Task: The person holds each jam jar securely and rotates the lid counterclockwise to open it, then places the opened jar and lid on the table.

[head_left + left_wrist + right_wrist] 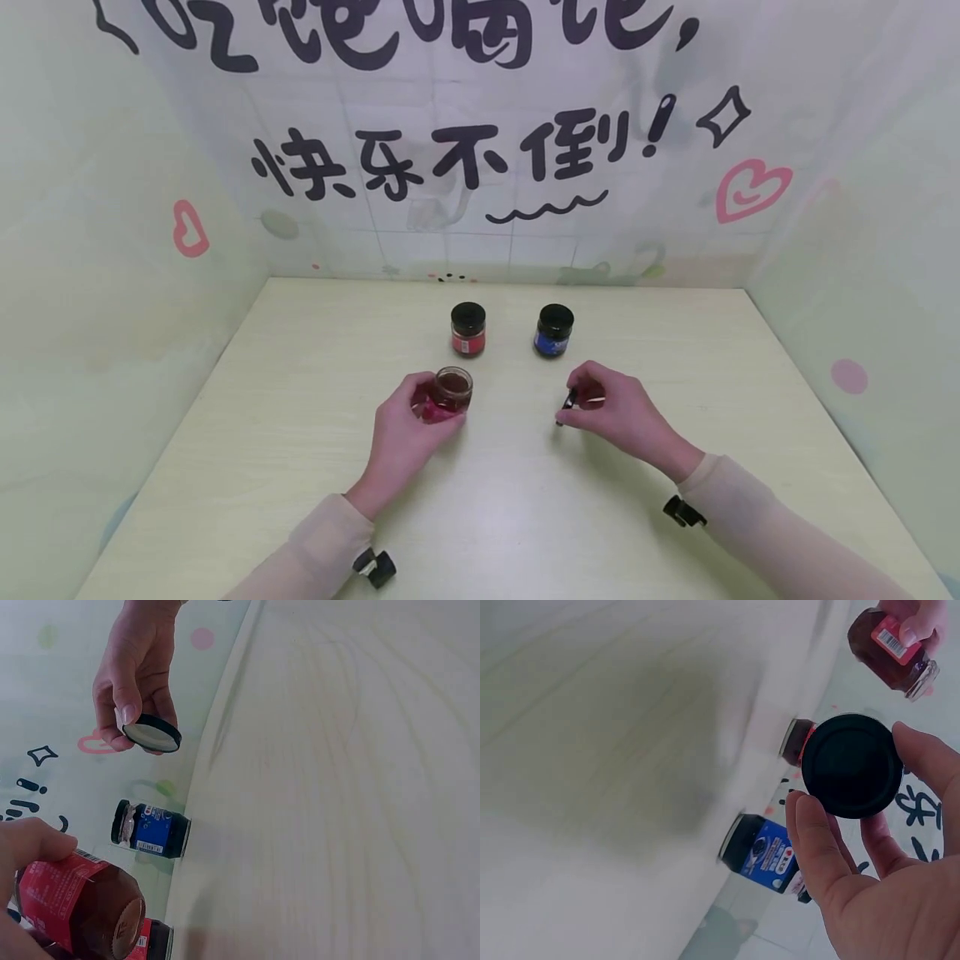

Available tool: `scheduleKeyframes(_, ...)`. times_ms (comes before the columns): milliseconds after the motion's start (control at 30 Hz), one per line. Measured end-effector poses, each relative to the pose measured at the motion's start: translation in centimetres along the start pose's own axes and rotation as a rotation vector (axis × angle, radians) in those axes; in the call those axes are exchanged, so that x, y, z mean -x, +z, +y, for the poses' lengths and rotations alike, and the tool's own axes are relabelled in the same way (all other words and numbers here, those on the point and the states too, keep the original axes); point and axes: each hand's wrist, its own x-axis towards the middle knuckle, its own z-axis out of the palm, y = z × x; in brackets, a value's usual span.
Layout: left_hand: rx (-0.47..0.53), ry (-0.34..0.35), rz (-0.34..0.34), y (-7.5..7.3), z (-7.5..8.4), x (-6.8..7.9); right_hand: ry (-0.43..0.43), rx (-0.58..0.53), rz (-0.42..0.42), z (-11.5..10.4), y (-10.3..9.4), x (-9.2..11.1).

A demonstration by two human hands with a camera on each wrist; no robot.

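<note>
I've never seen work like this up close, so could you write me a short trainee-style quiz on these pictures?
1. What does the right grip hold?
2. True or false: the held jar in the left grip has its lid on.
3. Which label colour is on the standing jar nearer the right grip: (a) green, (b) blue, (c) yellow?

Key: 1. A black lid. 2. False. 3. b.

Between our left hand [412, 427] with its open jar [453, 388] and our right hand [622, 408] with its lid [853, 766], we have a passable gap over the counter [495, 533]. Farther back, the red-labelled jar [468, 332] and blue-labelled jar [554, 332] stand in the way, a narrower lane between them. We have broad room outward on both sides; the back wall [420, 250] bounds the far edge.
</note>
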Motion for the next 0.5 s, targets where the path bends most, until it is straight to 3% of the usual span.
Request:
scheduleKeyframes(233,0.036,-0.058,0.028,-0.9,-0.5,-0.5,0.019,0.047,0.013,1.0,-0.8,0.4)
scheduleKeyframes(500,0.039,-0.067,0.082,-2.0,-1.5,-1.4,0.042,0.111,0.049,2.3,-1.7,0.9)
